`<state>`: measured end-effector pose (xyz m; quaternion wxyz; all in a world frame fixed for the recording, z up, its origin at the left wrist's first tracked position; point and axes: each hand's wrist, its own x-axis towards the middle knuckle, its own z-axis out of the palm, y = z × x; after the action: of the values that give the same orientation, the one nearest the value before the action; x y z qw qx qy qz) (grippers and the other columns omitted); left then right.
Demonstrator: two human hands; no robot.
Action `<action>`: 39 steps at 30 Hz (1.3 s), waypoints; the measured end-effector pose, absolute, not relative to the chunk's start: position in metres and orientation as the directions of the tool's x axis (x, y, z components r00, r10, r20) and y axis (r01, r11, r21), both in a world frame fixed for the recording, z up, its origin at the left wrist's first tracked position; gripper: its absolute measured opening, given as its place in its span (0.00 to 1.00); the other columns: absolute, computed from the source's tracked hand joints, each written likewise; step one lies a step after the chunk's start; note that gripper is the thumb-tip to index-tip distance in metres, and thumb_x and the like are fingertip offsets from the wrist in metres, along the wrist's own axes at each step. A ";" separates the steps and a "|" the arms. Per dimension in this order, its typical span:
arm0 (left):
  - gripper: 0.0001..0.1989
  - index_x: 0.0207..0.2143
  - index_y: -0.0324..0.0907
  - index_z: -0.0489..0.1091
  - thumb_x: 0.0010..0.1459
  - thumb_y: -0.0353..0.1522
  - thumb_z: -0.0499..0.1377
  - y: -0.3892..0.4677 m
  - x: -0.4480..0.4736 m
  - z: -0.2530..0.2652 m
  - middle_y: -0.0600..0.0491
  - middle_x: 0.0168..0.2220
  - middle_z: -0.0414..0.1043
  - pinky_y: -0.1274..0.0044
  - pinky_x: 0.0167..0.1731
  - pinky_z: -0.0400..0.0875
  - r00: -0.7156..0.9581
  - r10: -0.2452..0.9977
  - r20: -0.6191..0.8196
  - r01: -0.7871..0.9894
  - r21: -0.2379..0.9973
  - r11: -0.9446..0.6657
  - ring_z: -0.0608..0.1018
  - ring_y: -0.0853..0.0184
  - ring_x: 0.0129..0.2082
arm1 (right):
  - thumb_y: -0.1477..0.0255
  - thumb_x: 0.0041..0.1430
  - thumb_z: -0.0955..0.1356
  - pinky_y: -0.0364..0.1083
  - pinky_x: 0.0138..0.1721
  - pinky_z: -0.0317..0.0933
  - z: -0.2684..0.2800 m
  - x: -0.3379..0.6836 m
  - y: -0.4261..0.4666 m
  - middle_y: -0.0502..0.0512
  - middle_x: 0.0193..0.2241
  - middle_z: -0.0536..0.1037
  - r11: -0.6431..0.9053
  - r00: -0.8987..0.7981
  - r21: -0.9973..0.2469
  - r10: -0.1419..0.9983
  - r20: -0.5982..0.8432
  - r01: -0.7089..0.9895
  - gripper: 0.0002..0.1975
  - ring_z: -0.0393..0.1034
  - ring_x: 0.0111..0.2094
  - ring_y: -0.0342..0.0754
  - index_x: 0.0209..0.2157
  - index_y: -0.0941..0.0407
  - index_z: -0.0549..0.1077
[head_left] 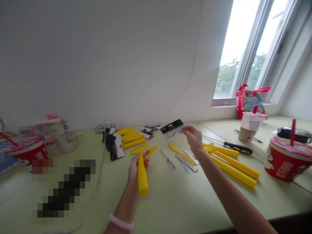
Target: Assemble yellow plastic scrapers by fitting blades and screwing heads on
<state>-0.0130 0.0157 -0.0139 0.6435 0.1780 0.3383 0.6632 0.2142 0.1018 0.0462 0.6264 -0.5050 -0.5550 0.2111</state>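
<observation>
My left hand [133, 167] is closed around a yellow T-shaped plastic handle [143, 180], its round end toward me and its crosswise head pointing away. A loose yellow plastic piece [152, 151] lies just past the fingers. In my right hand [192, 135] a black-and-white packaging card [172, 128] is pinched by its right edge, raised above the table. Between the hands lie a small screwdriver [168, 160], a flat yellow strip [182, 154] and several thin silvery strips [186, 162]. More yellow handles [234, 169] rest beside my right forearm.
Carded yellow handles [133, 142] are stacked at the back left, near loose cards [147, 131]. A larger black screwdriver [237, 148] lies to the right. Red tubs [284, 165], a drink cup [248, 130] and a bottle [59, 136] stand at the sides. A white cable [100, 169] crosses the left.
</observation>
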 end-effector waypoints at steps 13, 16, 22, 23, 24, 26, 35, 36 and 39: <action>0.07 0.31 0.37 0.68 0.58 0.29 0.52 0.009 -0.004 -0.007 0.50 0.31 0.73 0.74 0.41 0.71 -0.157 0.987 0.021 -0.803 0.579 -0.140 0.77 0.69 0.34 | 0.62 0.45 0.71 0.42 0.27 0.57 0.016 0.213 -0.007 0.51 0.24 0.71 0.183 -0.460 -0.983 0.870 0.175 -0.029 0.15 0.62 0.23 0.39 0.27 0.61 0.70; 0.04 0.31 0.36 0.68 0.55 0.29 0.56 0.010 -0.002 -0.010 0.47 0.33 0.74 0.72 0.40 0.72 -0.133 0.988 0.085 -0.726 0.670 -0.155 0.77 0.66 0.35 | 0.60 0.43 0.71 0.43 0.30 0.59 0.009 0.200 0.005 0.51 0.25 0.72 0.170 -0.395 -0.981 0.898 0.195 -0.096 0.17 0.64 0.25 0.40 0.28 0.60 0.70; 0.06 0.31 0.33 0.69 0.54 0.30 0.58 0.010 -0.004 -0.011 0.44 0.36 0.75 0.75 0.43 0.71 -0.076 0.985 0.155 -0.674 0.720 -0.165 0.76 0.64 0.41 | 0.58 0.42 0.71 0.44 0.33 0.61 -0.002 0.197 0.021 0.53 0.28 0.73 0.199 -0.322 -0.969 0.916 0.238 -0.149 0.19 0.67 0.28 0.42 0.29 0.59 0.69; 0.06 0.31 0.33 0.70 0.54 0.30 0.58 0.010 -0.004 -0.011 0.44 0.36 0.75 0.75 0.43 0.70 -0.066 0.986 0.152 -0.674 0.722 -0.157 0.76 0.64 0.42 | 0.58 0.42 0.71 0.44 0.34 0.61 -0.002 0.198 0.022 0.53 0.29 0.73 0.201 -0.320 -0.964 0.914 0.249 -0.175 0.19 0.68 0.30 0.43 0.29 0.59 0.69; 0.06 0.31 0.33 0.70 0.53 0.29 0.58 0.010 -0.004 -0.011 0.43 0.36 0.75 0.75 0.43 0.70 -0.049 0.987 0.150 -0.673 0.726 -0.144 0.76 0.64 0.42 | 0.59 0.43 0.71 0.44 0.35 0.61 -0.001 0.199 0.022 0.52 0.29 0.73 0.197 -0.331 -0.960 0.908 0.255 -0.200 0.18 0.68 0.31 0.43 0.30 0.58 0.69; 0.06 0.31 0.33 0.70 0.53 0.29 0.59 0.009 -0.004 -0.011 0.43 0.35 0.75 0.76 0.42 0.71 0.005 0.989 0.148 -0.658 0.745 -0.108 0.76 0.64 0.41 | 0.60 0.42 0.71 0.43 0.36 0.62 0.000 0.201 0.022 0.52 0.29 0.73 0.173 -0.373 -0.958 0.893 0.251 -0.229 0.17 0.68 0.31 0.43 0.30 0.58 0.69; 0.11 0.31 0.38 0.65 0.49 0.34 0.63 0.005 -0.002 -0.016 0.47 0.35 0.75 0.74 0.41 0.70 0.068 0.978 0.199 -0.558 0.820 -0.128 0.76 0.65 0.39 | 0.61 0.42 0.72 0.41 0.31 0.60 -0.010 0.193 0.020 0.48 0.25 0.71 0.107 -0.454 -0.987 0.878 0.150 -0.119 0.17 0.66 0.27 0.40 0.29 0.58 0.68; 0.12 0.31 0.39 0.65 0.48 0.35 0.63 0.006 -0.002 -0.016 0.47 0.35 0.75 0.74 0.42 0.69 0.058 0.979 0.194 -0.559 0.819 -0.130 0.76 0.65 0.40 | 0.61 0.42 0.72 0.41 0.31 0.60 -0.010 0.192 0.019 0.48 0.25 0.71 0.114 -0.442 -0.987 0.884 0.153 -0.115 0.17 0.66 0.27 0.40 0.29 0.58 0.68; 0.13 0.31 0.40 0.64 0.47 0.36 0.64 0.005 -0.002 -0.014 0.48 0.36 0.75 0.74 0.43 0.68 0.048 0.982 0.185 -0.561 0.818 -0.127 0.76 0.65 0.40 | 0.60 0.41 0.72 0.41 0.31 0.61 -0.007 0.192 0.018 0.49 0.24 0.71 0.127 -0.412 -0.986 0.897 0.161 -0.108 0.18 0.66 0.27 0.40 0.29 0.59 0.69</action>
<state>-0.0015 0.0048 -0.0139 0.6054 0.3970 0.2648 0.6370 0.1923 0.0181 -0.0068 0.4358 -0.3226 -0.6111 0.5767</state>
